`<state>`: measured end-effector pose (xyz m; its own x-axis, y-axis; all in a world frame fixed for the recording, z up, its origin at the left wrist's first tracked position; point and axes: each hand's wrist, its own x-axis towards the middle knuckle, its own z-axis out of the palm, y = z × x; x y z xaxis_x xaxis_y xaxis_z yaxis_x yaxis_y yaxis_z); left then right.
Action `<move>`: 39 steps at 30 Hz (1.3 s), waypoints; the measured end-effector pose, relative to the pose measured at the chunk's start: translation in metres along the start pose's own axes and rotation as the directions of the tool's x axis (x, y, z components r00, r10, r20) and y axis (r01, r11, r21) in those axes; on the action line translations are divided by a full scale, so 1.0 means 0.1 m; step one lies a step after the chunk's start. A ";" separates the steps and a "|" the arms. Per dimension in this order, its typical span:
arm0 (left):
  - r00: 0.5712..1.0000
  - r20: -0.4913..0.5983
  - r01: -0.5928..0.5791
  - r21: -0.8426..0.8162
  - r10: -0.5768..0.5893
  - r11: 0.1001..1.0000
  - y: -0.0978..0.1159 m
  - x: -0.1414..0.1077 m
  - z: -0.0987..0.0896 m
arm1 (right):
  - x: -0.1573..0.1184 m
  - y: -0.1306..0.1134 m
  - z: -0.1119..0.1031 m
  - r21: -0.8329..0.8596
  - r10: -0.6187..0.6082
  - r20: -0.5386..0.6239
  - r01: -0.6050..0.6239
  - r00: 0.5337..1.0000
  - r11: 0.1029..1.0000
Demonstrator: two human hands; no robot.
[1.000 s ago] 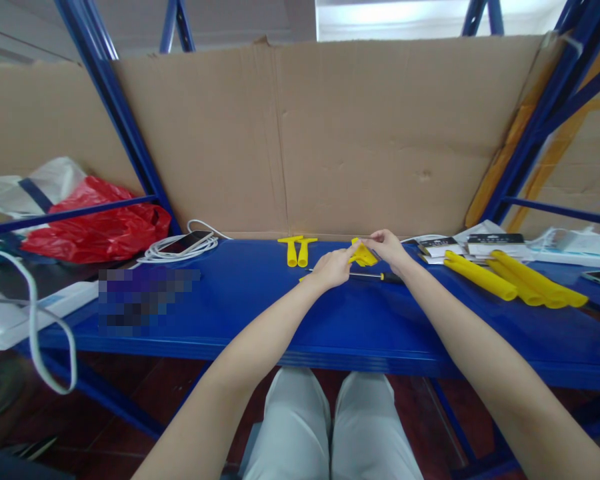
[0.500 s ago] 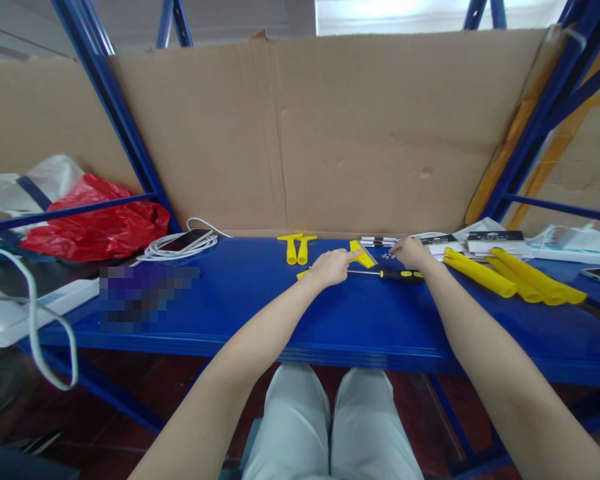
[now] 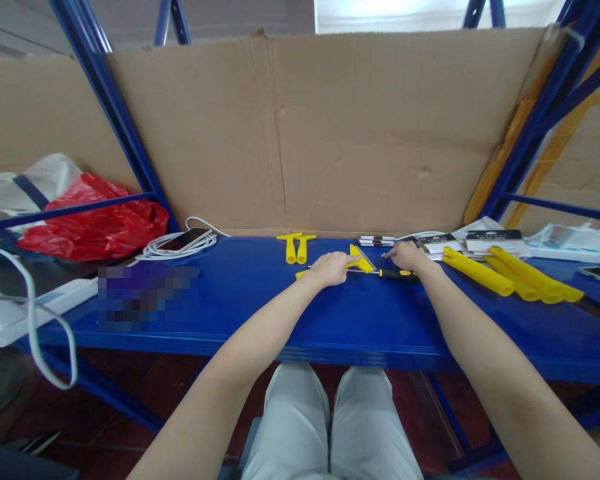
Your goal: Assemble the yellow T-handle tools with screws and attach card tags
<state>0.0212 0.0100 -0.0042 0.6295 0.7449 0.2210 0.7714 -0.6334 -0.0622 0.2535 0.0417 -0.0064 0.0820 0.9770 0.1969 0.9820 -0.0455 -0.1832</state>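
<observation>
My left hand [image 3: 331, 268] is closed around the handle of a yellow scraper [image 3: 362, 261], whose triangular head and thin blade stick out to the right. Fingers pressed together, my right hand [image 3: 405, 255] reaches down to the blue tabletop just right of the scraper. A tiny pale bit shows at its fingertips, too small to name. Below both hands lies a screwdriver [image 3: 399, 274] with a black and yellow handle, its shaft pointing left behind the scraper and my left hand. Two yellow T-shaped scraper handles [image 3: 297, 249] lie side by side farther left.
Several yellow tubes [image 3: 480, 272] lie on the right, before stacks of black-and-white packets [image 3: 494, 240]. A phone [image 3: 186, 239] rests on a coiled white cable at left, near a red plastic bag [image 3: 100, 217]. Cardboard [image 3: 370, 133] walls the back of the blue table [image 3: 260, 300].
The scraper head has turned and shifted slightly down in my left hand. My right hand has moved a little left, over the small metal bits.
</observation>
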 end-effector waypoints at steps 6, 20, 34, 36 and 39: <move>1.000 0.007 -0.001 0.011 0.001 1.000 -0.01 0.01 0.01 | -0.02 -0.04 -0.03 -0.097 -0.024 0.054 0.029 0.998 0.995; 0.997 -0.050 -0.058 -0.031 0.056 0.998 0.01 0.00 -0.02 | 0.02 -0.06 -0.01 0.075 0.033 0.106 -0.041 0.994 0.996; 0.991 -0.077 -0.107 -0.012 0.106 0.994 0.05 -0.03 -0.07 | -0.02 -0.45 -0.02 0.742 -0.190 -0.160 0.245 0.969 0.624; 0.991 -0.079 -0.111 -0.008 0.110 0.994 0.07 -0.03 -0.09 | -0.01 -0.46 0.00 0.730 -0.209 -0.158 0.257 0.965 0.634; 0.990 -0.084 -0.113 0.008 0.113 0.994 0.08 -0.04 -0.10 | 0.00 -0.46 0.00 0.695 -0.220 -0.167 0.273 0.961 0.665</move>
<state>0.0236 -0.0002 0.0041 0.7027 0.6481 0.2936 0.6960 -0.7118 -0.0946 0.2084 0.0434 0.0021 -0.1087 0.9143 0.3903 0.5577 0.3811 -0.7374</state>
